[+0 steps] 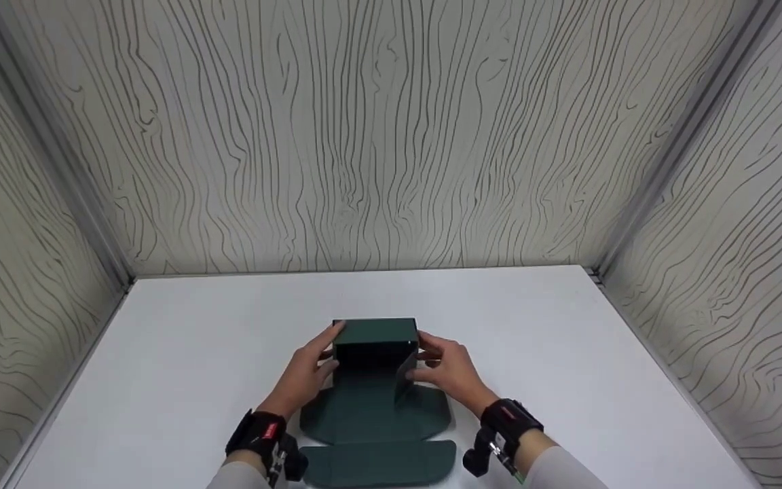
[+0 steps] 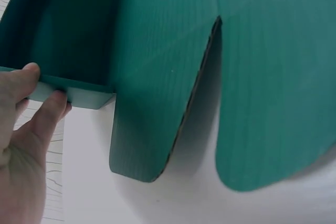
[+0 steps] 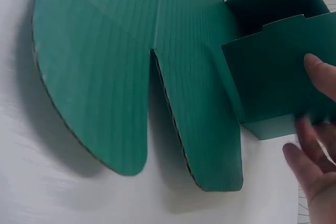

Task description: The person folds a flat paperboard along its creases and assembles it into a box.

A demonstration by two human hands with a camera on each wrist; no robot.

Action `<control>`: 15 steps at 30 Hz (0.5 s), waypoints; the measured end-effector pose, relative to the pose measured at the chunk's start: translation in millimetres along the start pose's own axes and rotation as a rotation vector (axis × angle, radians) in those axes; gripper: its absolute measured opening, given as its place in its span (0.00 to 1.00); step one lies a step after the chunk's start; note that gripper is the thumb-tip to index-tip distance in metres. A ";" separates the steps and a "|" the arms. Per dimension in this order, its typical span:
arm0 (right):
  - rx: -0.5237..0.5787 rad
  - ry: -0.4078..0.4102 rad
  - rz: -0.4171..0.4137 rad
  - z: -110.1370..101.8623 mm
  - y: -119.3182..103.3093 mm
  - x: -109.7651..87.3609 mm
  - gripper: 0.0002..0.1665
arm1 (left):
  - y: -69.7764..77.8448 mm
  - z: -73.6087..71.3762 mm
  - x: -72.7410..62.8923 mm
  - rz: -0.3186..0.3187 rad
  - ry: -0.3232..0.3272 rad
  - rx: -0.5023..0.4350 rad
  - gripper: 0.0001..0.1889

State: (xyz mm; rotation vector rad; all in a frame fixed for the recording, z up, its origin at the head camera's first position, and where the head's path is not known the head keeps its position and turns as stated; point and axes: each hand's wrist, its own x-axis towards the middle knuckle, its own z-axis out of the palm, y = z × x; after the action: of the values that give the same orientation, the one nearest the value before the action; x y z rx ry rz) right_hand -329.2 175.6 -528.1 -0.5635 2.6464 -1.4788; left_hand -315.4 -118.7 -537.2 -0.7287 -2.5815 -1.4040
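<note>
A dark green cardboard box (image 1: 375, 331), partly folded up, stands on the white table with its open side facing me. Its long lid panel (image 1: 370, 414) lies flat toward me, with rounded side flaps and an end strip (image 1: 381, 465). My left hand (image 1: 303, 377) holds the box's left wall, one finger at the upper corner and the thumb by the front edge. On the other side my right hand (image 1: 455, 373) grips the right inner flap (image 3: 278, 72), thumb on its inner face and fingers outside. That flap stands angled across part of the opening.
The white table (image 1: 194, 339) surrounds the box. A wood-patterned back wall (image 1: 364, 136) and similar side walls (image 1: 757, 272) enclose it. Black wrist straps (image 1: 255, 431) with small cameras sit on both wrists. A white slot shows inside the box in the left wrist view.
</note>
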 end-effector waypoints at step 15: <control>0.040 0.038 -0.007 5.7 -6.0 2.4 0.39 | 0.1 -1.4 0.4 -0.002 -0.005 -0.014 0.36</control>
State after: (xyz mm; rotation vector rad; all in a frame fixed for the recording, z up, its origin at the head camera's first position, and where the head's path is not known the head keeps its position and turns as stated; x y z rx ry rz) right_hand -328.5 167.3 -525.8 -0.5469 2.6395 -1.5553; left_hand -315.8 -119.6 -536.1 -0.7329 -2.5787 -1.4245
